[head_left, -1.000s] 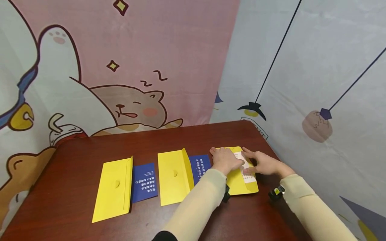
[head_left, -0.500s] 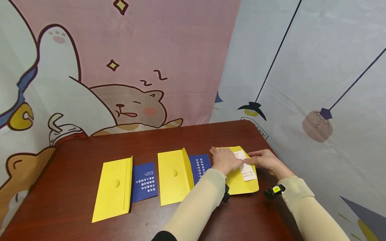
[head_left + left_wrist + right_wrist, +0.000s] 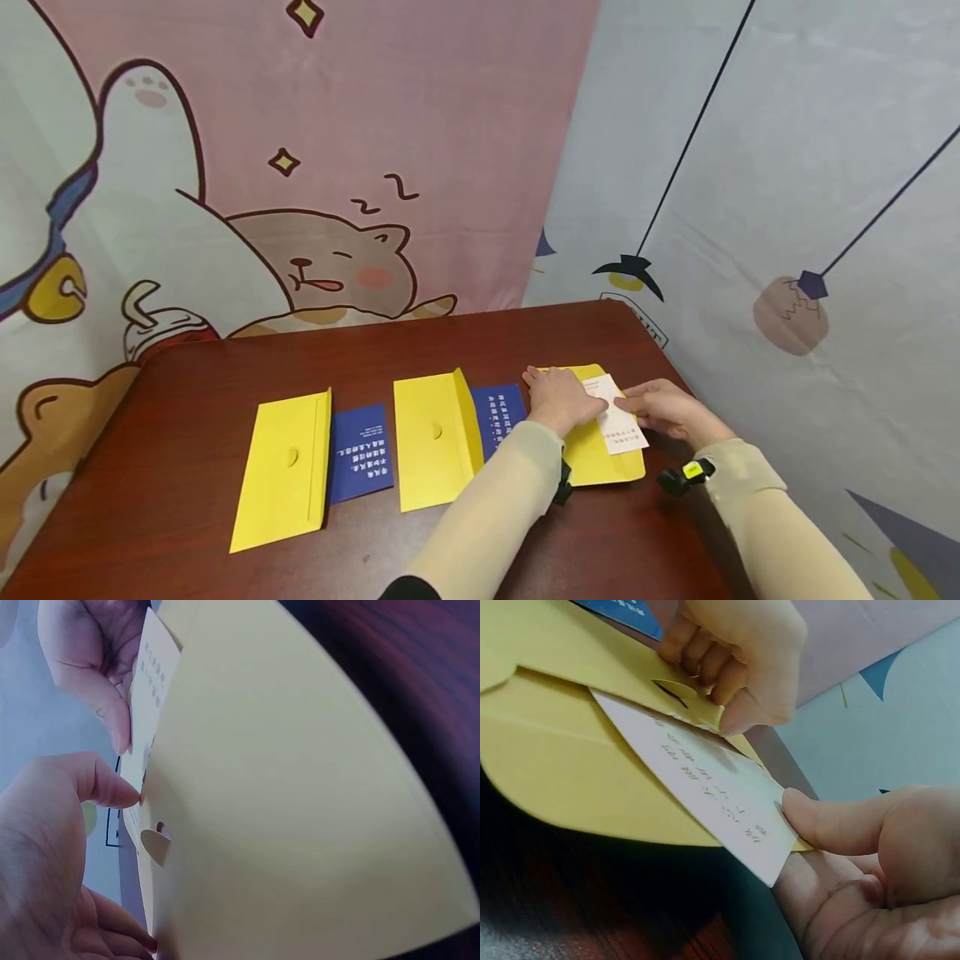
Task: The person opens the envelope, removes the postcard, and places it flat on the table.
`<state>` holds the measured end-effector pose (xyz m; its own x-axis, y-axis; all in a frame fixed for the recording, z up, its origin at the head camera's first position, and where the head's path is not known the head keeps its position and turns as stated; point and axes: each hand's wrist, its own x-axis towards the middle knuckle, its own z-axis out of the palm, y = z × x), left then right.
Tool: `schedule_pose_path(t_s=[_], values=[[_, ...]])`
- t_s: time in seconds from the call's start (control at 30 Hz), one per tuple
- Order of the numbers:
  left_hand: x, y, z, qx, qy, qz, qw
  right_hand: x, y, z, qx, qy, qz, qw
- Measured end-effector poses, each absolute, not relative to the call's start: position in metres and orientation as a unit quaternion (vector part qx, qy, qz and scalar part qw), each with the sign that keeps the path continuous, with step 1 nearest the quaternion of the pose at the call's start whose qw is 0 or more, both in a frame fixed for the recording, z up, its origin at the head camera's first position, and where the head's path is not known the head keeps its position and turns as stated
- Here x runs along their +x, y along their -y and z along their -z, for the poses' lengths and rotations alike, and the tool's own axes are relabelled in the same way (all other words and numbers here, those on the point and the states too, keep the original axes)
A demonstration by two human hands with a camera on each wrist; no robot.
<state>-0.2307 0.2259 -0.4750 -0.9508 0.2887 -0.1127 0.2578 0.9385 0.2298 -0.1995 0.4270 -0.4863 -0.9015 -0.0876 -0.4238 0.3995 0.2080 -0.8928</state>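
A yellow envelope (image 3: pixel 589 460) lies at the right of the table with its flap folded out. My left hand (image 3: pixel 562 398) spans it, the thumb pressed at the mouth's edge and the other fingers curled at its far side. Partly inside the mouth is a white printed card (image 3: pixel 697 780), its free end sticking out past the flap. My right hand (image 3: pixel 667 410) pinches this card at its outer edge, thumb on top and fingers underneath. The left wrist view shows the envelope's half-round tab (image 3: pixel 156 846) beside the left thumb; the card's inner part is hidden in the envelope.
Two more yellow envelopes lie to the left, one at the far left (image 3: pixel 277 475) and one in the middle (image 3: pixel 427 450). A blue card (image 3: pixel 360 454) sticks out of the first, another blue card (image 3: pixel 498 412) out of the second. Cloth-covered walls border the table (image 3: pixel 360 558).
My right hand has shifted from lying over the flap to pinching the white card. The card has slid rightward, farther out of the envelope. My left hand has stayed in place.
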Motion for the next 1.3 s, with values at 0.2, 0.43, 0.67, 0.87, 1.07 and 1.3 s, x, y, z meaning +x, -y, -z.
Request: schedule_pose_path(t_s=[0.2, 0.43, 0.67, 0.87, 1.07, 1.3], values=[[-0.23, -0.225, 0.476, 0.143, -0.981, -0.113, 0.069, -0.2, -0.431, 0.485, 0.096, -0.74, 0.631, 0.211], [-0.228, -0.224, 0.474, 0.144, -0.979, -0.126, 0.067, -0.199, -0.436, 0.48, 0.108, -0.742, 0.625, 0.22], [-0.227, -0.224, 0.473, 0.146, -0.981, -0.11, 0.061, -0.196, -0.443, 0.477, 0.102, -0.741, 0.628, 0.217], [-0.229, -0.226, 0.474, 0.14, -0.982, -0.105, 0.072, -0.195, -0.45, 0.478, 0.098, -0.74, 0.63, 0.213], [-0.228, -0.224, 0.473, 0.137, -0.982, -0.114, 0.064, -0.195, -0.454, 0.48, 0.107, -0.747, 0.622, 0.207], [-0.227, -0.223, 0.473, 0.137, -0.981, -0.127, 0.061, -0.194, -0.456, 0.476, 0.119, -0.749, 0.62, 0.202]])
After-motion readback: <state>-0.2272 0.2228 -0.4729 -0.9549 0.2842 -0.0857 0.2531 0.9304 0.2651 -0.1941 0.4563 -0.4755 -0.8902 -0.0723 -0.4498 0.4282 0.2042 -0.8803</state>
